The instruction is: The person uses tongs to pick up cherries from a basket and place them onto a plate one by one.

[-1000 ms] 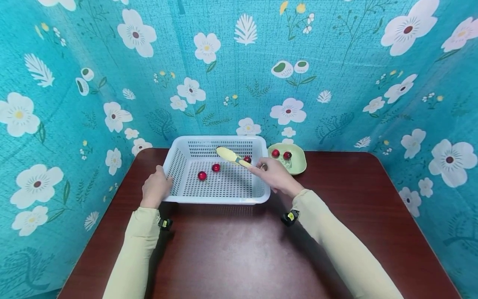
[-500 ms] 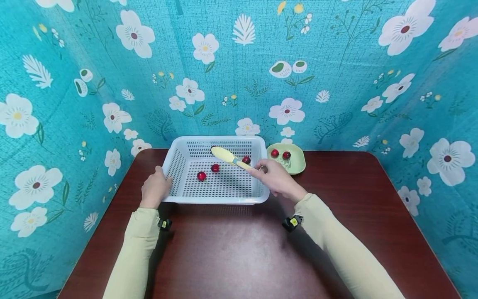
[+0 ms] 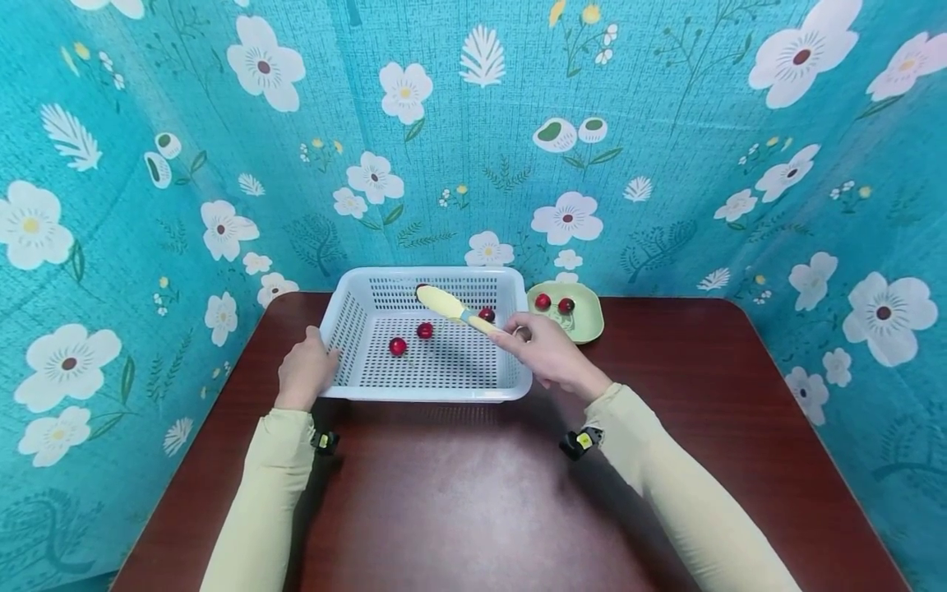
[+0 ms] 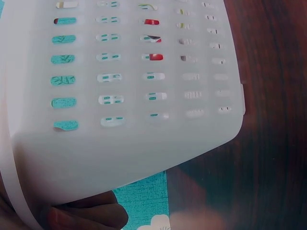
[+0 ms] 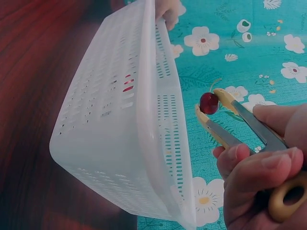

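In the head view my left hand [image 3: 307, 372] grips the left rim of a white perforated plastic basket [image 3: 425, 395]. My right hand [image 3: 549, 349] holds a pair of yellow-tipped tongs [image 3: 447, 305] over the basket's right side. Pinched between the tong tips is a dark red cherry [image 5: 209, 103] with its stem, seen well in the right wrist view. Inside the basket lie a cherry [image 3: 398, 346] at the front, another cherry [image 3: 425, 330] just behind it, and a darker cherry [image 3: 486, 315] near the tongs. The left wrist view shows fingers [image 4: 91, 215] under the basket's rim.
A light green dish [image 3: 593, 325] with two cherries [image 3: 543, 302] stands against the basket's right side. Everything rests on a dark reddish-brown table [image 3: 466, 493]. A turquoise flowered cloth [image 3: 444, 107] hangs close behind and on both sides.
The tongs with the cherry have shifted slightly to the left over the basket, then stayed almost still. The left hand keeps its hold on the basket, which has not moved.
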`<state>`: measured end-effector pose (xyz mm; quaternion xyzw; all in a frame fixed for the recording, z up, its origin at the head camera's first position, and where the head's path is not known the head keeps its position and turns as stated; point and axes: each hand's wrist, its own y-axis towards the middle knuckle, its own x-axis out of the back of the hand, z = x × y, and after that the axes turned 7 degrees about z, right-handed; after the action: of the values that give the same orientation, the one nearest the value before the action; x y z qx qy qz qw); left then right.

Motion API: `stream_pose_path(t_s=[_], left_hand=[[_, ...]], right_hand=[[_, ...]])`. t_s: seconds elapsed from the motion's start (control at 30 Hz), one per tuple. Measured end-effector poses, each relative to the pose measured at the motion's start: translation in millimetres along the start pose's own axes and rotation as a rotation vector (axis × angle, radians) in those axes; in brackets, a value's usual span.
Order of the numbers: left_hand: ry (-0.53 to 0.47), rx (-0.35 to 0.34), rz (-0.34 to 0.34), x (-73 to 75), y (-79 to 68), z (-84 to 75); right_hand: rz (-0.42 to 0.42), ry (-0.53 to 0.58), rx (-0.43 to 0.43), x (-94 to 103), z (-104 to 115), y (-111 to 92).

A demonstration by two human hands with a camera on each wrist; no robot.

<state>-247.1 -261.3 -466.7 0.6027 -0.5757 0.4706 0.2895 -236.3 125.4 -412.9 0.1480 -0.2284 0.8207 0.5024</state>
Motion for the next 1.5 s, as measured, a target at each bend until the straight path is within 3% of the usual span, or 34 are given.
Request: stream_pose_path(t_s=[0.57,1.0,1.5], left_hand=[[0.008,0.001,-0.009,0.6,-1.0,-0.1],[-0.004,0.003,0.002,1.0,-0.3,-0.3],[-0.002,0.005,-0.001,0.5,-1.0,-1.6]], right_hand=[[-0.019,0.036,-0.002,13.4,-12.4,-6.3],[-0.080,0.057,-0.044,35.1,-31.3,-19.4],[-0.147,0.128,-0.035,66.9,-62.1,-37.9]])
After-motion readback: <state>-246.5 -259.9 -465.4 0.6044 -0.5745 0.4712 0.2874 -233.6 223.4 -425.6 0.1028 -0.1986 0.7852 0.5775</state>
